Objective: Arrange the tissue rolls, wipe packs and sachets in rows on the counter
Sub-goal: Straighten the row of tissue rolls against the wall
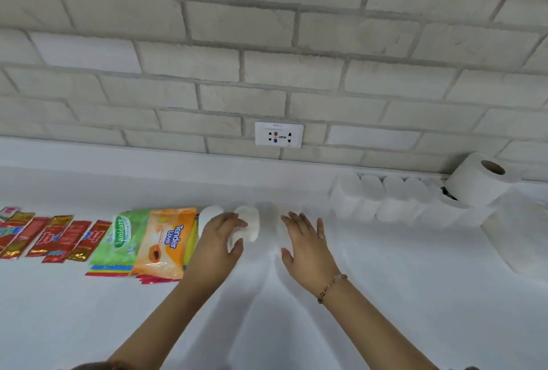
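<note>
Both hands square up white tissue rolls in the middle of the desk's row.

The left hand (221, 236) cups a lying tissue roll (247, 226), fingers curled round it; the right hand (305, 239) is spread flat and holds nothing, palm against pale, washed-out rolls beside it. Leftward the row looks done: orange wipe pack (166, 243), green wipe pack (124, 234), red sachets (50, 234). Rightward, more rolls (385, 200) sit loosely by the wall on the desk (296, 325), one roll perched atop (477, 180); these seem still to be sorted.
</note>
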